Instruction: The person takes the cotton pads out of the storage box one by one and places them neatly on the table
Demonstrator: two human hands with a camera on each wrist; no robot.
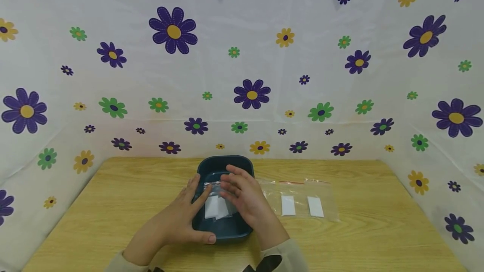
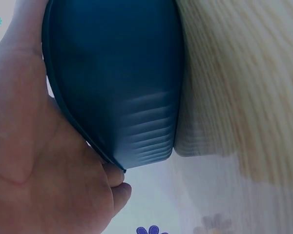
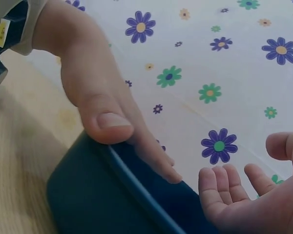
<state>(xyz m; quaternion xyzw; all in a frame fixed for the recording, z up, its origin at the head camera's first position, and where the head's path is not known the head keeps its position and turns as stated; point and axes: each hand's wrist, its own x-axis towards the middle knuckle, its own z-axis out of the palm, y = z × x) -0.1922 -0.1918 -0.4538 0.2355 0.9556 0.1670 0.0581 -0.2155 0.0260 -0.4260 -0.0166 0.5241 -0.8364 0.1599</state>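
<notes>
A dark teal plastic tub (image 1: 227, 235) stands on the table in front of me. Inside it lie clear zip bags (image 1: 223, 208) with white cards in them. My left hand (image 1: 172, 217) rests along the tub's left rim, fingers extended and thumb by the front edge; in the left wrist view its palm lies against the rim. Over the right side of the tub is my right hand (image 1: 247, 200), fingers loosely bent with nothing between them. The right wrist view shows that right hand (image 3: 254, 200) with a gap between thumb and fingers.
To the right of the tub, more clear zip bags lie in a row on the wooden table (image 1: 363, 205), among them one with a white card (image 1: 288, 205) and another white-card bag (image 1: 315, 207). My right arm partly covers the row. A flower-printed cloth (image 1: 211, 70) hangs behind.
</notes>
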